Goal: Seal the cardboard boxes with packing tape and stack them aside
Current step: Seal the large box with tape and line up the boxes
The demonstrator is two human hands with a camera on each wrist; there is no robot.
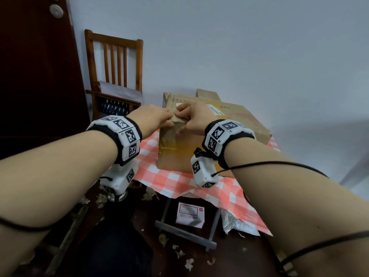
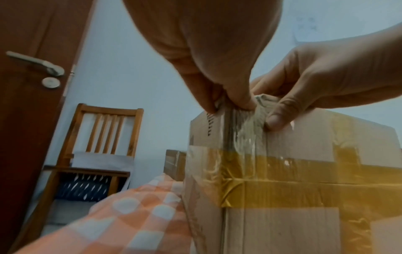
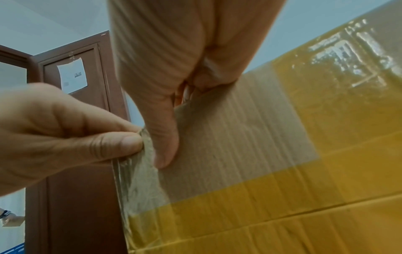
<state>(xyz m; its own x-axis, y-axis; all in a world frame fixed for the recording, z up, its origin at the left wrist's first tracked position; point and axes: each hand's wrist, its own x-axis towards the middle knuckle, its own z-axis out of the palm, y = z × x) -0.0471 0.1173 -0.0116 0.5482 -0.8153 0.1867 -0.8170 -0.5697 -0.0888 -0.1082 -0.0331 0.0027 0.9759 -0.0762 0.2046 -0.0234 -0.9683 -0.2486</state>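
A cardboard box (image 1: 239,116) (image 2: 304,137) (image 3: 239,128) stands on a red-and-white checked tablecloth (image 1: 179,182). A strip of clear packing tape (image 1: 175,121) (image 2: 245,132) (image 3: 143,180) runs up its near-left corner, crumpled at the top. My left hand (image 1: 159,118) (image 2: 228,103) (image 3: 130,141) pinches the strip's upper end. My right hand (image 1: 189,118) (image 2: 280,111) (image 3: 169,134) grips the box's top edge beside it, thumb flat on the front face next to the tape. An older yellow tape band (image 2: 282,190) (image 3: 261,197) wraps the box lower down.
A smaller cardboard box (image 1: 207,94) sits behind the first, against the wall. A wooden chair (image 1: 113,76) stands to the left, beside a dark door (image 1: 30,76). Below the table lie a printed paper (image 1: 190,214), crumpled plastic (image 1: 237,222) and scraps.
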